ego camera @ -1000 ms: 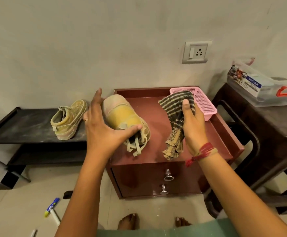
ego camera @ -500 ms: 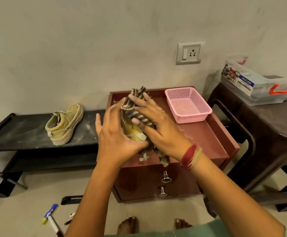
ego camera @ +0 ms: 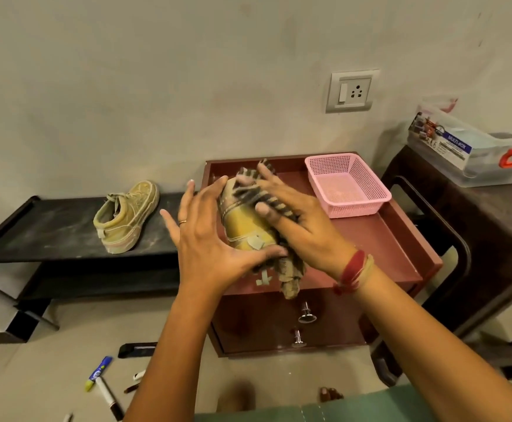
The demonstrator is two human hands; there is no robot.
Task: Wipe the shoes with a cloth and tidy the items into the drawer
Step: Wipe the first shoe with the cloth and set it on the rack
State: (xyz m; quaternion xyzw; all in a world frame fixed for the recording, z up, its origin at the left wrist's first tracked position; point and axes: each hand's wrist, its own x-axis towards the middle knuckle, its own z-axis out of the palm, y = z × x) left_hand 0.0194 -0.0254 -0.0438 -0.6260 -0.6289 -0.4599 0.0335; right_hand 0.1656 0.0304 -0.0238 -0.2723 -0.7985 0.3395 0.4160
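My left hand (ego camera: 209, 239) holds a dusty yellow shoe (ego camera: 245, 226) sole-up above the red drawer cabinet (ego camera: 385, 239), thumb wrapped round its near end. My right hand (ego camera: 303, 226) holds a striped cloth (ego camera: 291, 275) against the shoe's right side, fingers spread over the cloth; the cloth's tail hangs below the hand. The second shoe (ego camera: 126, 217), also dusty, stands on the low black shelf (ego camera: 35, 236) to the left. The cabinet's drawers are closed, with two metal knobs (ego camera: 306, 313) on the front.
A pink plastic basket (ego camera: 349, 184) sits at the back right of the cabinet top. A dark table (ego camera: 492, 214) on the right carries a clear storage box (ego camera: 468, 150). Markers and a glue tube (ego camera: 99, 373) lie on the floor at the lower left.
My right hand brought the cloth from the right onto the shoe and has slid it along the shoe. My left hand lifted the shoe from the cabinet top and turned it.
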